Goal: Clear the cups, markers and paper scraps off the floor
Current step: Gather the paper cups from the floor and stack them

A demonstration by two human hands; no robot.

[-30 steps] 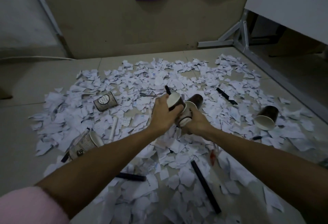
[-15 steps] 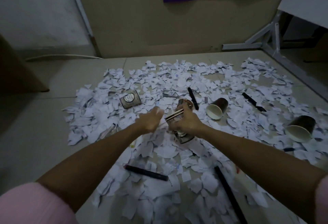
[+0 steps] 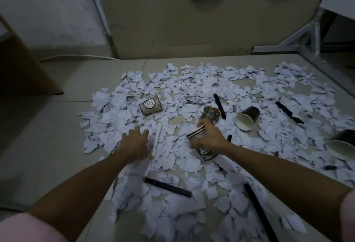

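Head view looks down on a tiled floor (image 3: 57, 126) strewn with white paper scraps (image 3: 192, 88). At far left a brown cardboard panel (image 3: 23, 69) stands by the wall. A printed paper cup (image 3: 150, 105) lies on its side among the scraps. Nearer, the left hand (image 3: 134, 143) reaches out over the litter with fingers spread and loose, gripping nothing, just beside a white marker (image 3: 156, 140). A black marker (image 3: 167, 187) lies below it. The right hand (image 3: 209, 138) clasps a stack of nested cups (image 3: 209, 115) held sideways. Another black marker (image 3: 219, 105) lies just beyond. To the right a dark cup (image 3: 246, 116) rests on its side, white inside showing, and a second dark cup (image 3: 342, 145) sits at the frame's right edge.
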